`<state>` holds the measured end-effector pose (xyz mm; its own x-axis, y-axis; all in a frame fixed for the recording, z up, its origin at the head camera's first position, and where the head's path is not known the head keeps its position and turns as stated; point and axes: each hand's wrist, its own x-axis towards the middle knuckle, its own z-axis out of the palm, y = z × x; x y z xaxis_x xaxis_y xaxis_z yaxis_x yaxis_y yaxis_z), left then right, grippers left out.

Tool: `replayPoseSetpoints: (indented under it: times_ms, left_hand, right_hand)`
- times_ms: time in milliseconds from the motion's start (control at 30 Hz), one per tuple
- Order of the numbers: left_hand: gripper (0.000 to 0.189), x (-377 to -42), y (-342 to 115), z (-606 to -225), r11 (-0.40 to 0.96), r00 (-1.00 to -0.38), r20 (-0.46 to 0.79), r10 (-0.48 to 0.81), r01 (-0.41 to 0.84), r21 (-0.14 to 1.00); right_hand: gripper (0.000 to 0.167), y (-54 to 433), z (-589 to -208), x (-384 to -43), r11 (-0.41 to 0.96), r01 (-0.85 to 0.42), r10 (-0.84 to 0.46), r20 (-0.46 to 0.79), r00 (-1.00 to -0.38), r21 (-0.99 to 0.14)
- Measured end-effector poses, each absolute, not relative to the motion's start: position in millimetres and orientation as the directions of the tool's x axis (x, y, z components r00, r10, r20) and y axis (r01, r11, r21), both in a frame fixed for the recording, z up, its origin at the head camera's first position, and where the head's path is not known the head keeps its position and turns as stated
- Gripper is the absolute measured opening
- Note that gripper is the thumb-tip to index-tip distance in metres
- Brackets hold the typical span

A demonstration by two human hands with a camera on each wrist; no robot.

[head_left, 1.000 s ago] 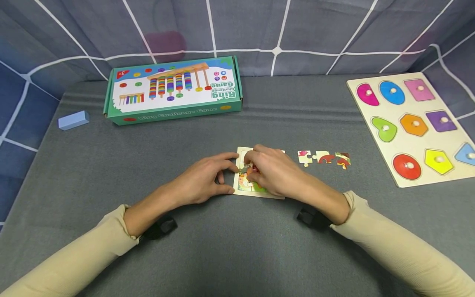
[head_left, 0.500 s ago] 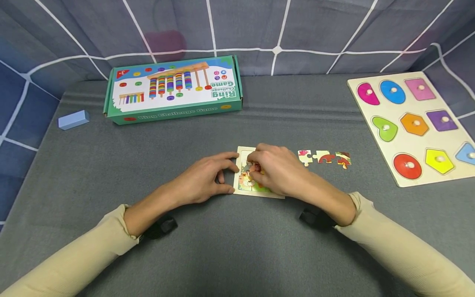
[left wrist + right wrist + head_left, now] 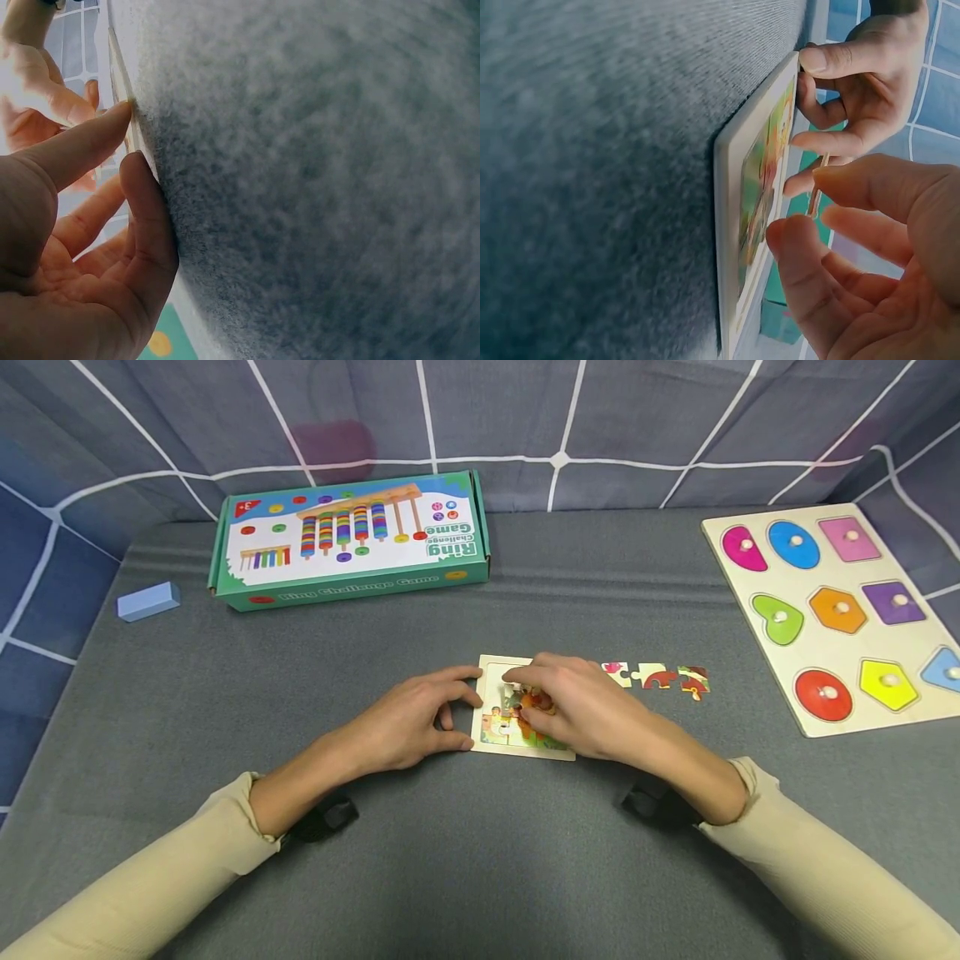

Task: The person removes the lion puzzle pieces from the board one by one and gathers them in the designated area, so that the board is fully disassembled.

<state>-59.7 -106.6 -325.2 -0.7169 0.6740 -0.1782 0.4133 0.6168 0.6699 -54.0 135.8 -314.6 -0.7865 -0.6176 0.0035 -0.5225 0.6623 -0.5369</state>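
Observation:
My right hand pinches a small jigsaw piece between thumb and fingertip. In the right wrist view the piece stands on edge, just off the puzzle board. Below that hand lies the wooden puzzle board, its pale rim around a colourful picture of fitted pieces along the bottom. A bare patch shows at the picture's upper left; the right hand hides much of the board's right side. My left hand touches the board's left edge with thumb and fingertips spread along it. Several loose jigsaw pieces lie in a row right of the board.
A green Ring Challenge Game box stands at the back left, with a light blue block beside it. On the right lies a wooden shape board with knobbed coloured pieces. A grid-patterned cloth hangs behind the grey table surface.
My right hand has shifted slightly right with the jigsaw piece, uncovering more of the board and partly covering the nearest loose piece. The left hand stays at the board's edge.

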Motion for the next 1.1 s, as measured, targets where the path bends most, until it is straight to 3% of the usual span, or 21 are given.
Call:
replayPoseSetpoints:
  times_ms: [733,1100]
  left_hand:
    - [0.039,-60,-106,-326,0.620,-0.720,-0.178,0.671,0.413,0.667]
    - [0.038,-60,-106,-326,0.617,-0.720,-0.172,0.672,0.416,0.668]
  right_hand:
    - [0.039,159,-309,-48,0.665,-0.509,-0.635,-0.054,-0.771,-0.546]
    - [0.034,170,-308,-44,0.707,-0.505,-0.613,-0.071,-0.787,-0.496]
